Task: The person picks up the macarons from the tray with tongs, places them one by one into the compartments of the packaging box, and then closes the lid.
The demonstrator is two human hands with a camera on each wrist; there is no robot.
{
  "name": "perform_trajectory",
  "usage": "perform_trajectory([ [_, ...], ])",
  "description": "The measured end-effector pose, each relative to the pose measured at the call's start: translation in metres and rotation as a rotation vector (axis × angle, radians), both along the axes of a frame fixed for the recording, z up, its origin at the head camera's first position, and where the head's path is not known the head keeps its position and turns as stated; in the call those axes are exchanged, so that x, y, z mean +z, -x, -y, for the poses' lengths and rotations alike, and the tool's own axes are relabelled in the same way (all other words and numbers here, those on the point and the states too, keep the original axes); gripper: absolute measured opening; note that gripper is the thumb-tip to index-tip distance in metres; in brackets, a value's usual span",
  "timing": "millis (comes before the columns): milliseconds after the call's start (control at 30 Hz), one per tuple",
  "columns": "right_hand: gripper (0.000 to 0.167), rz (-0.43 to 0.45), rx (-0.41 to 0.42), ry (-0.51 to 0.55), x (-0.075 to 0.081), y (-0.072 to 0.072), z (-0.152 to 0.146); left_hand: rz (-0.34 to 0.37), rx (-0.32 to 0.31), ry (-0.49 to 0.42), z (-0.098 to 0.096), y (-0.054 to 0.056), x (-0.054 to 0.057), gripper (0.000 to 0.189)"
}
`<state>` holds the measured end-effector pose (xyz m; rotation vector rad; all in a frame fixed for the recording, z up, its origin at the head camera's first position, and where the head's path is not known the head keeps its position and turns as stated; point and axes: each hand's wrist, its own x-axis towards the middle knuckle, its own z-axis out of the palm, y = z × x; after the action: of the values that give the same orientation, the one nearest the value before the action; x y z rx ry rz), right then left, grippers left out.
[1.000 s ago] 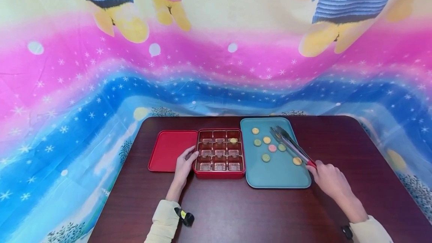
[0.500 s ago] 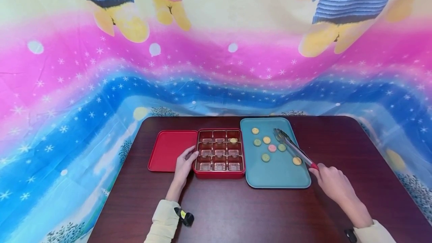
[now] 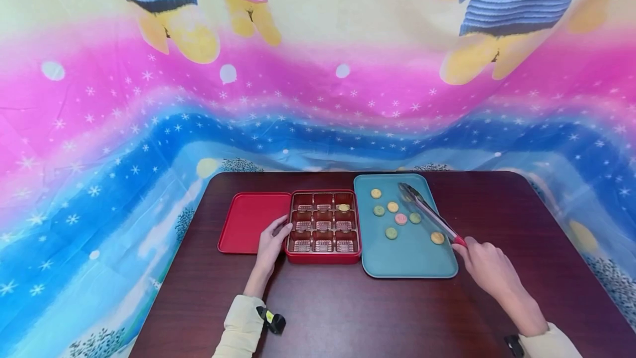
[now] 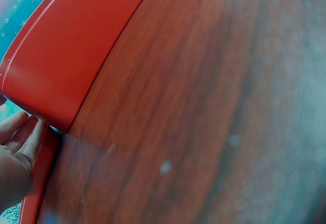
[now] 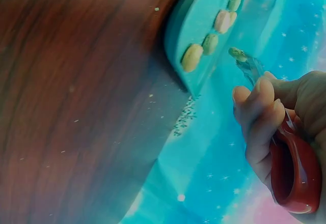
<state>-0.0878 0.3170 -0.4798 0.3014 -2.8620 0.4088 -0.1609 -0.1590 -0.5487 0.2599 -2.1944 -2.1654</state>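
My right hand [image 3: 489,269] grips the red handle of the metal tongs [image 3: 434,217] over the teal tray. In the right wrist view a green macaron [image 5: 237,54] sits between the tongs' tips, lifted above the tray. My left hand [image 3: 272,242] touches the left side of the red box [image 3: 324,258] with extended fingers; the left wrist view has its fingertips at the box corner. Nine compartments divide the box, and a yellow macaron [image 3: 343,208] lies in the back right one. Green, yellow and pink macarons, among them the pink macaron [image 3: 400,219], lie scattered on the tray.
The teal tray [image 3: 407,261] stands right against the box's right side. A red lid [image 3: 245,222] lies flat to the left, partly behind my left hand. Everything is on a dark wooden table [image 3: 338,314], with a printed cloth [image 3: 318,98] hanging behind its far edge.
The tongs' arms have come together from spread, and their tips have since shifted slightly left and up with the green macaron. My left hand and the box stay in place.
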Motion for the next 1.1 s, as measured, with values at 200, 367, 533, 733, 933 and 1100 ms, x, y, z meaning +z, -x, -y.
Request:
perform_trajectory([
  [200,0.032,-0.009,0.015,0.01,0.01,-0.002,0.013,0.022,-0.031,0.0,-0.003,-0.01,0.025,0.045],
  [367,0.034,-0.104,0.059,0.008,0.015,-0.005,0.024,0.021,-0.037,0.013,-0.006,-0.019,0.041,0.045],
  [533,0.033,-0.178,0.102,0.004,0.02,-0.007,0.033,0.033,-0.033,0.015,-0.005,-0.014,0.033,0.045],
  [733,0.039,-0.192,0.132,-0.003,0.024,-0.011,0.043,0.03,-0.02,0.0,0.0,-0.002,0.005,0.047],
  [933,0.066,-0.184,0.166,0.004,0.026,-0.015,0.054,0.014,0.005,-0.001,-0.001,-0.001,-0.001,0.047],
  [1100,0.049,-0.13,0.169,0.012,0.026,-0.019,0.063,-0.006,0.012,0.002,-0.002,-0.002,-0.001,0.046],
])
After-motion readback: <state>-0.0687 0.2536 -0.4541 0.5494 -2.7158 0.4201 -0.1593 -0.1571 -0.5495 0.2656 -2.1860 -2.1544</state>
